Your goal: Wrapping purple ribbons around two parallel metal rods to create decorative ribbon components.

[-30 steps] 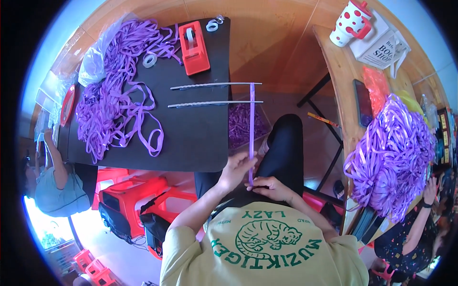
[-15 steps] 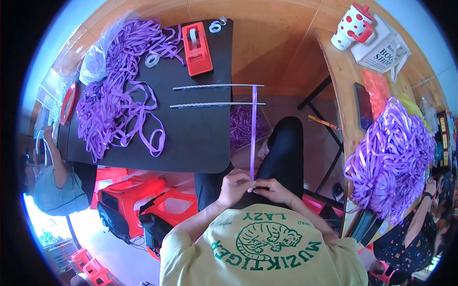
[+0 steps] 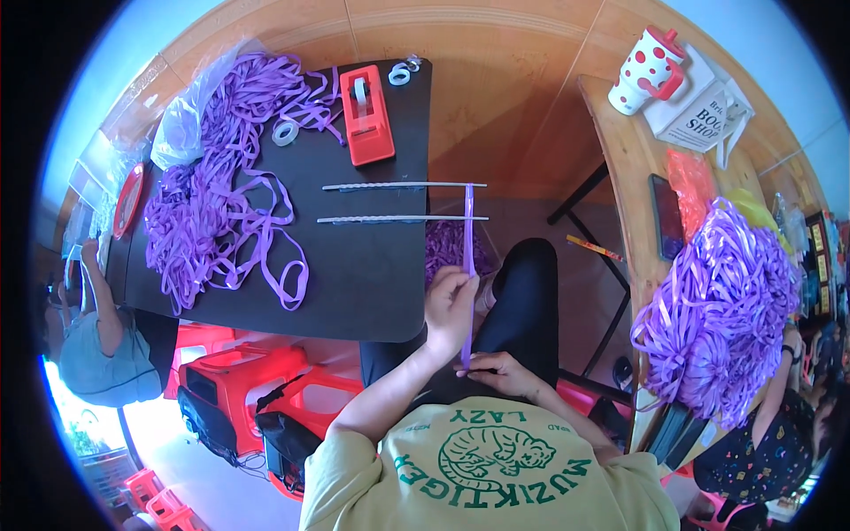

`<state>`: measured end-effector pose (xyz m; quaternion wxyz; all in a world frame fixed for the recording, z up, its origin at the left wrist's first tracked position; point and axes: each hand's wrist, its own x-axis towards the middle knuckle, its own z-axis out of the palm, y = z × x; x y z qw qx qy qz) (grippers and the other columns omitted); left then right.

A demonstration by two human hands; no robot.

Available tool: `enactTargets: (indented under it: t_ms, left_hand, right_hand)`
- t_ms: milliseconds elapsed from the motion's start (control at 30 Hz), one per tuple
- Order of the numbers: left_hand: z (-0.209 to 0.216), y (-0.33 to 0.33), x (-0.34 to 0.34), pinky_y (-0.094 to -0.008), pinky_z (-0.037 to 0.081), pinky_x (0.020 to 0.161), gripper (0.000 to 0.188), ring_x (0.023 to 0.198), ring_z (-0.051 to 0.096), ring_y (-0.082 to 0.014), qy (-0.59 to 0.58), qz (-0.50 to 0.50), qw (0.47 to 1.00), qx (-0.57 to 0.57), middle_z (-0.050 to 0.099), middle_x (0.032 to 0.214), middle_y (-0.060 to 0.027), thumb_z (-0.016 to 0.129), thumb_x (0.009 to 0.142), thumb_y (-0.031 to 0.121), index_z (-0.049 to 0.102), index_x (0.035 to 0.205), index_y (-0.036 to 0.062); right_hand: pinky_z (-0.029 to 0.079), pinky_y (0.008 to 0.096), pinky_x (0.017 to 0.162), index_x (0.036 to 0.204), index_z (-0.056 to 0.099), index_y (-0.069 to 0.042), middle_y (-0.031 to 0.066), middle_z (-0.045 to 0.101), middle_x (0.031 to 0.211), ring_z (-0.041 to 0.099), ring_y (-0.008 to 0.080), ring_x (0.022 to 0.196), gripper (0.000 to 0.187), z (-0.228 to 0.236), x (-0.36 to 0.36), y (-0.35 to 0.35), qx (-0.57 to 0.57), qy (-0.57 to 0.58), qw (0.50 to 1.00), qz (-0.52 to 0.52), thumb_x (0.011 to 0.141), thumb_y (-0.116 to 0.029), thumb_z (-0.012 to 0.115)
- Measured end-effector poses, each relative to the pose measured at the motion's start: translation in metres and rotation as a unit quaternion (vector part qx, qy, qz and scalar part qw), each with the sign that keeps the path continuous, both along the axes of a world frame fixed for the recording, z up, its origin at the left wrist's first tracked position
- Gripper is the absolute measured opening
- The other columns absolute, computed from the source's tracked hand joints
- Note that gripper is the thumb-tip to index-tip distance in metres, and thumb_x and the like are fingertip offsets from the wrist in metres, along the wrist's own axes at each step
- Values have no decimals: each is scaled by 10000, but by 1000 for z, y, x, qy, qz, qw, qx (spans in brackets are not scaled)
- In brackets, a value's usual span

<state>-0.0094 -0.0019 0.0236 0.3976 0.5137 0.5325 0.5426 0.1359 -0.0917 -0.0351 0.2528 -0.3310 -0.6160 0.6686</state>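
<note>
A purple ribbon (image 3: 468, 228) hangs over two thin metal rods that jut out past the right edge of the black table. It runs from the far rod (image 3: 405, 186) across the near rod (image 3: 403, 219) toward my lap. My left hand (image 3: 452, 305) is closed on the ribbon partway along, fingertips pinched against it. Lower down, my right hand (image 3: 498, 372) pinches the ribbon's near end close to my body. The left fingers hide a short stretch of the ribbon.
On the black table (image 3: 354, 292) lie a heap of purple ribbon (image 3: 199, 212), a red tape dispenser (image 3: 367, 124) and a tape roll (image 3: 284, 133). At right, a wooden table (image 3: 624, 168) holds another ribbon bundle (image 3: 722, 310), a phone and a spotted tumbler (image 3: 645, 75). Red stools (image 3: 239, 372) stand at left; people sit on both sides.
My left hand has moved up along the ribbon, away from my right hand. The right hand stays low at the near end. The whole view has shifted slightly.
</note>
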Motion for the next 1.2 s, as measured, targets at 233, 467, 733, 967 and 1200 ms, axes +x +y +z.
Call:
enactTargets:
  t_ms: [233, 467, 733, 967, 1200]
  left_hand:
    - [12, 44, 14, -231, 437, 691, 71, 774, 553, -134, -27, 28, 995, 97, 573, 917, -74, 610, 849, 24, 631, 870, -40]
    - [6, 56, 21, -234, 446, 710, 105, 803, 556, -128, -27, 79, 988, 132, 570, 939, -77, 596, 867, 22, 638, 940, -42]
    - [1, 53, 23, -249, 477, 741, 195, 847, 563, -110, -273, 36, 961, 34, 584, 966, -42, 584, 855, -42, 648, 1035, 1]
    - [4, 56, 17, -222, 456, 681, 227, 760, 567, -91, -320, 16, 946, -51, 613, 863, -37, 585, 891, 71, 601, 1110, 13]
    - [36, 47, 20, -229, 452, 527, 175, 570, 610, -158, -334, -22, 930, -154, 654, 828, -113, 539, 930, 163, 577, 975, -3]
  right_hand:
    - [432, 269, 847, 1132, 633, -54, 91, 624, 956, 581, 177, 903, 272, -1, 1, 0, 21, 27, 999, -12, 872, -4, 570]
    - [419, 257, 843, 1142, 627, -50, 83, 608, 957, 567, 165, 908, 276, -2, 5, 1, 14, 47, 999, -13, 877, -10, 563]
    - [425, 274, 847, 1131, 632, -49, 89, 609, 957, 572, 182, 911, 268, -7, 7, 1, 25, 50, 998, -8, 872, -13, 569]
    - [429, 281, 842, 1125, 634, -45, 91, 611, 949, 572, 185, 903, 257, -9, 5, 1, 30, 53, 998, -5, 877, -21, 570]
    - [433, 275, 818, 1135, 624, -38, 86, 613, 950, 564, 160, 886, 248, -15, 4, 4, 55, 45, 997, -12, 898, -47, 552]
